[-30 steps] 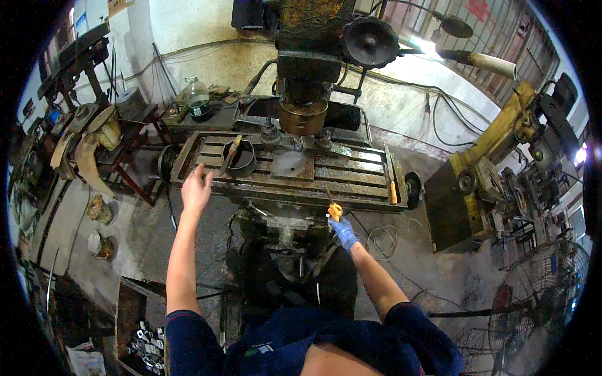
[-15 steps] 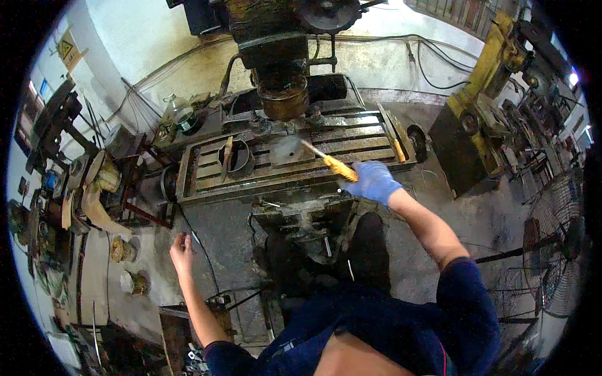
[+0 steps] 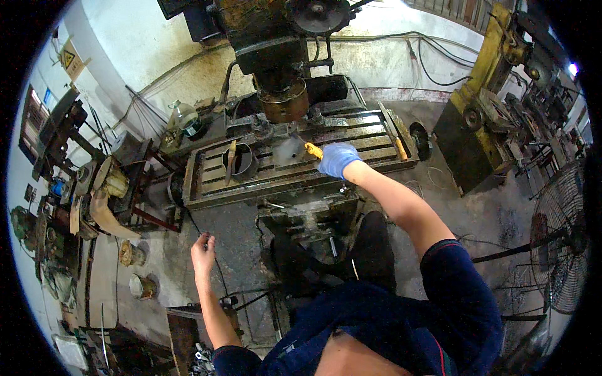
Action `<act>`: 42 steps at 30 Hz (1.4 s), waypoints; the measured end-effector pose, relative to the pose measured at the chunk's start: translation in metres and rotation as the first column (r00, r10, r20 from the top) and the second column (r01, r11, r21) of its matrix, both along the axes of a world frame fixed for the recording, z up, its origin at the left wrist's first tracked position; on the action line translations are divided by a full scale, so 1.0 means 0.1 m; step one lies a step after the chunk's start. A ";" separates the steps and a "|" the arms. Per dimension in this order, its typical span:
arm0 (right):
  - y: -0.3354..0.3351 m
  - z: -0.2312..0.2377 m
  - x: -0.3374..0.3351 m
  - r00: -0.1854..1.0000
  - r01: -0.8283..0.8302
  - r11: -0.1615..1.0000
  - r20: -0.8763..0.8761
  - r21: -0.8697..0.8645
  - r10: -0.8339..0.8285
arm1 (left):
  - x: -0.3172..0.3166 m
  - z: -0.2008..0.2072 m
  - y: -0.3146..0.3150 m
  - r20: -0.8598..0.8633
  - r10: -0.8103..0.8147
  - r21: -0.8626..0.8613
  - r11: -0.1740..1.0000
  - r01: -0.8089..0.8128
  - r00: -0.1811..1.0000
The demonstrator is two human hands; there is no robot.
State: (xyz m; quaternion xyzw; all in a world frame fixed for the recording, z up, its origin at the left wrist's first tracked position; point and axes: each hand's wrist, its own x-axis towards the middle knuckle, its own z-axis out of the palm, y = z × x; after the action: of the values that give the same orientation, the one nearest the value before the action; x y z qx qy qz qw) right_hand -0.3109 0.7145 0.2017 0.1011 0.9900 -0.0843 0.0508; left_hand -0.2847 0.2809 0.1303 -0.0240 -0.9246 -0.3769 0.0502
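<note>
Seemingly for aim, the yellow tool [image 3: 313, 151] is being gripped by the right hand [image 3: 338, 159], the left hand [image 3: 202, 253] being held half-curled.

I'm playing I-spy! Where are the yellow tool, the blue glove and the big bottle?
Yellow tool [image 3: 312, 151]: head view, on its yellow body.
Blue glove [image 3: 339, 158]: head view, on its back.
Big bottle [image 3: 185, 118]: head view, on its side.
</note>
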 end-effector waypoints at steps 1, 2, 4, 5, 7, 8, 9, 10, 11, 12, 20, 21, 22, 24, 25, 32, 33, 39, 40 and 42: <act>-0.06 0.04 0.11 0.999 -0.033 0.999 0.036 -0.028 0.034 | 0.05 -0.06 -0.01 0.031 0.002 -0.006 1.000 -0.002 1.000; -0.10 0.09 0.24 0.995 -0.064 0.996 0.071 -0.056 0.068 | 0.04 -0.30 -0.10 0.018 -0.042 0.030 0.999 0.041 0.999; -0.08 0.12 0.54 0.982 -0.133 0.986 0.120 -0.103 0.145 | 0.09 -0.29 0.05 0.136 -0.146 0.033 0.989 0.143 0.980; -0.03 0.08 0.69 0.972 -0.178 0.976 0.135 -0.124 0.194 | 0.08 -0.42 0.19 0.142 -0.148 0.121 0.984 0.131 0.979; 0.02 0.17 1.03 0.912 -0.255 0.942 0.270 -0.217 0.310 | 0.09 -0.48 0.44 0.186 -0.282 0.179 0.952 0.250 0.941; 0.06 0.13 1.16 0.905 -0.259 0.938 0.281 -0.231 0.319 | 0.09 -0.48 0.60 0.209 -0.333 0.273 0.923 0.272 0.919; 0.08 0.19 1.30 0.929 -0.263 0.933 0.196 -0.246 0.313 | 0.12 -0.41 0.79 0.229 -0.380 0.362 0.888 0.284 0.896; 0.10 0.26 1.35 0.946 -0.182 0.950 0.217 -0.255 0.240 | 0.20 -0.22 1.00 0.274 -0.391 0.379 0.884 0.275 0.879; 0.12 0.30 1.38 0.957 -0.101 0.960 0.239 -0.263 0.166 | 0.16 -0.30 1.10 0.267 -0.424 0.454 0.847 0.275 0.865; 0.25 0.15 1.34 0.982 -0.130 0.954 0.096 -0.272 0.161 | 0.12 -0.40 1.20 0.251 -0.461 0.526 0.803 0.280 0.851; 0.14 0.10 1.12 0.968 -0.225 0.958 0.070 -0.178 0.241 | 0.04 -0.22 1.69 0.215 -0.590 0.816 0.546 0.189 0.778; 0.02 0.14 1.23 0.906 -0.371 0.897 0.118 -0.241 0.407 | 0.05 -0.23 1.65 0.227 -0.529 0.839 0.533 0.111 0.818; -0.04 0.02 1.34 0.836 -0.511 0.803 0.041 -0.307 0.548 | 0.05 -0.25 1.62 0.244 -0.485 0.858 0.511 0.045 0.840; -0.22 -0.14 1.44 0.828 -0.447 0.809 0.168 -0.381 0.536 | 0.05 -0.38 1.39 0.283 -0.483 0.879 0.477 -0.022 0.829; -0.26 -0.10 1.48 0.855 -0.411 0.817 0.141 -0.405 0.500 | 0.12 -0.40 1.34 0.250 -0.469 0.895 0.445 -0.018 0.847; -0.42 -0.51 1.60 0.868 -0.413 0.782 0.058 -0.466 0.493 | 0.35 -0.67 1.26 0.487 -0.252 0.785 0.546 -0.292 0.837; -0.42 -0.53 1.61 0.874 -0.408 0.790 0.054 -0.457 0.482 | 0.38 -0.63 1.34 0.492 -0.268 0.758 0.600 -0.255 0.828; -0.46 -0.64 1.64 0.868 -0.421 0.778 0.042 -0.466 0.495 | 0.18 -1.07 1.23 0.496 -0.392 0.758 0.631 -0.166 0.775; -0.45 -0.64 1.65 0.872 -0.413 0.776 0.040 -0.477 0.488 | 0.23 -1.03 1.27 0.504 -0.385 0.794 0.558 -0.240 0.773; -0.47 -0.61 1.65 0.863 -0.422 0.787 0.066 -0.451 0.501 | 0.25 -1.03 1.23 0.494 -0.374 0.810 0.526 -0.259 0.785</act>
State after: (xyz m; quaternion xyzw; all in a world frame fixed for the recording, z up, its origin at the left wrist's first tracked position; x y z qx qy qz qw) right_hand -0.1455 0.6675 0.1403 -0.1509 0.9332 -0.2713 0.1809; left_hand -0.2602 0.4041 0.0277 0.0949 -0.5820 -0.7638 -0.2625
